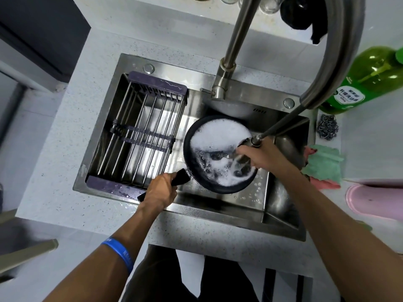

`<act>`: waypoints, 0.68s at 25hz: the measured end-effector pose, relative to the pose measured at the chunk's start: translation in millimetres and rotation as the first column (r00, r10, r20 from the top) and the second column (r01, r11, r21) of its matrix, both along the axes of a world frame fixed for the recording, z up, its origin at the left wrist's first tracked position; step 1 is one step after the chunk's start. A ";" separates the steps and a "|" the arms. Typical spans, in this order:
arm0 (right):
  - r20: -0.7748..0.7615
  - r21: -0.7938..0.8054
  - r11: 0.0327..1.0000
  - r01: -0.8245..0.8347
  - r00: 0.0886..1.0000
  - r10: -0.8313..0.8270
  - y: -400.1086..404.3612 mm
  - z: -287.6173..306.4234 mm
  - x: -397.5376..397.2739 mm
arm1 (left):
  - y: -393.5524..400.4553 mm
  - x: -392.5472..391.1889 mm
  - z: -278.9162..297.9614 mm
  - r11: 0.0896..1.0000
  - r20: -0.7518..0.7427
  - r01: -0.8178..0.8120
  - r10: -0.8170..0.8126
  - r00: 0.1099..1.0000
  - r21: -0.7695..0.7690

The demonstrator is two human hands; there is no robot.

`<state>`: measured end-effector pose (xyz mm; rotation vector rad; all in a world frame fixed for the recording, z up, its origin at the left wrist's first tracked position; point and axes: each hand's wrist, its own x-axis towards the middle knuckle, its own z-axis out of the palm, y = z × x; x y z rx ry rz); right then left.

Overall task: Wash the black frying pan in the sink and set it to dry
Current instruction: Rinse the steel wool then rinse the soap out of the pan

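The black frying pan is held over the steel sink, its inside covered with white foam and running water. My left hand grips the pan's black handle at the near left. My right hand holds the pull-out spray head of the tap just over the pan's right rim, and water runs from it into the pan. The fingers curl round the head.
A metal drying rack with purple ends spans the sink's left half. On the right counter are a green dish-soap bottle, a steel scourer, green and pink cloths and a pink object.
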<state>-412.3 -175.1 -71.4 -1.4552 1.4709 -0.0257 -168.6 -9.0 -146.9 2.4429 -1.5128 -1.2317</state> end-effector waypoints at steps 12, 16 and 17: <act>0.027 0.050 0.994 0.095 0.995 -0.096 11.3 5.6 -3.6 | -37.3 6.2 9.3 0.850 -0.350 -0.132 0.346 0.871 0.510; 0.002 0.050 0.982 0.183 0.983 -0.184 19.3 18.1 -28.7 | -39.0 -13.9 36.2 0.676 -0.601 -0.022 0.669 0.439 0.737; 0.002 0.067 0.976 0.206 0.978 -0.206 21.2 22.8 -35.4 | -33.1 -24.9 39.2 0.683 -0.610 -0.039 0.675 0.415 0.730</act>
